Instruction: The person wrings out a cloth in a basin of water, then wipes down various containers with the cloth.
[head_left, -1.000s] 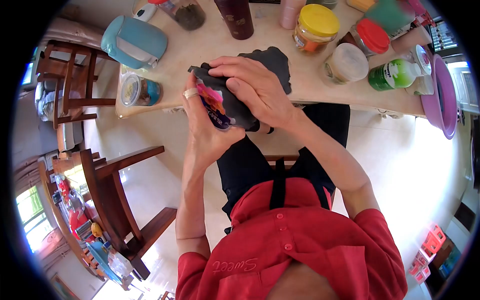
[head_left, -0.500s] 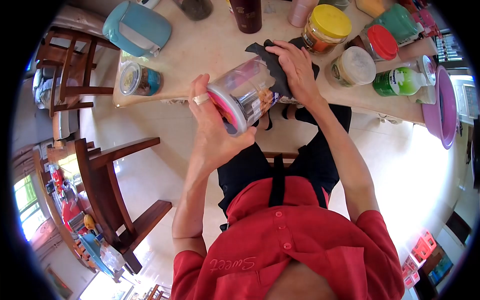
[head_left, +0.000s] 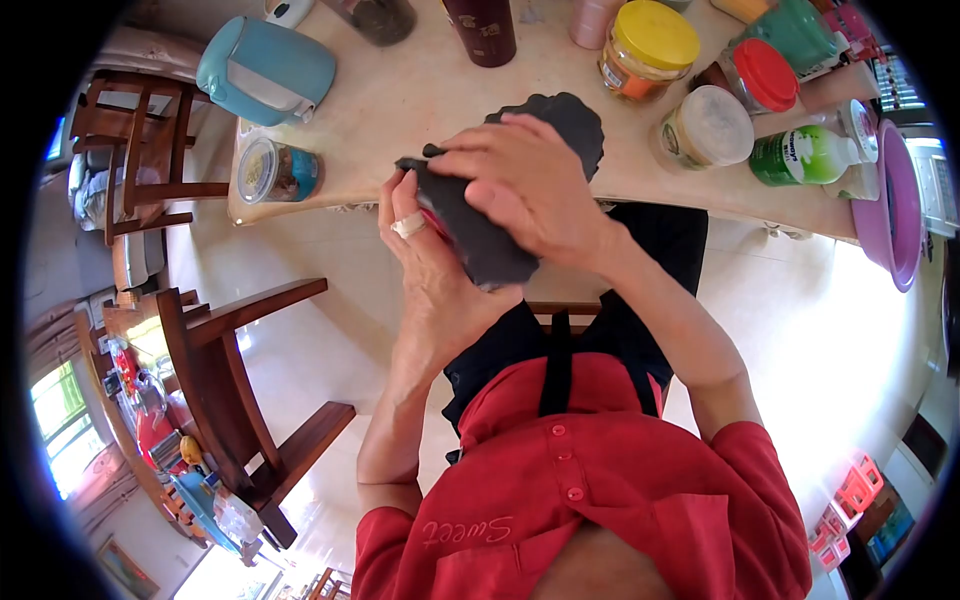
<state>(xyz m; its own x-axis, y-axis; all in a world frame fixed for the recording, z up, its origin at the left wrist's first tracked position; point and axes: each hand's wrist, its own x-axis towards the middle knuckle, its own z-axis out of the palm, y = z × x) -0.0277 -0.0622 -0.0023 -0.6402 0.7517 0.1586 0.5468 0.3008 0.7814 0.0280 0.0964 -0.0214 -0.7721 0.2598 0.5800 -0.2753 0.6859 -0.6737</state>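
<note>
My left hand, with a ring on one finger, grips the lid end of a clear plastic jar. Only a sliver of its pink lid shows; a dark grey cloth with a scalloped edge covers nearly all the rest. On top of that cloth lies my right hand, fingers bent and pressing it against the jar. One end of the cloth spreads out beyond the right hand, over the table side. Both hands are in front of the table edge, above my lap.
On the table stand a blue pitcher, a small clear tub, a dark red cup, a yellow-lidded jar, a white-lidded jar and a green bottle. A purple basin is at the right edge. A wooden chair stands left.
My right hand has moved left with the cloth, from the jar's far end to its lid end. The cloth now hides the jar's clear body. The left hand keeps its hold.
</note>
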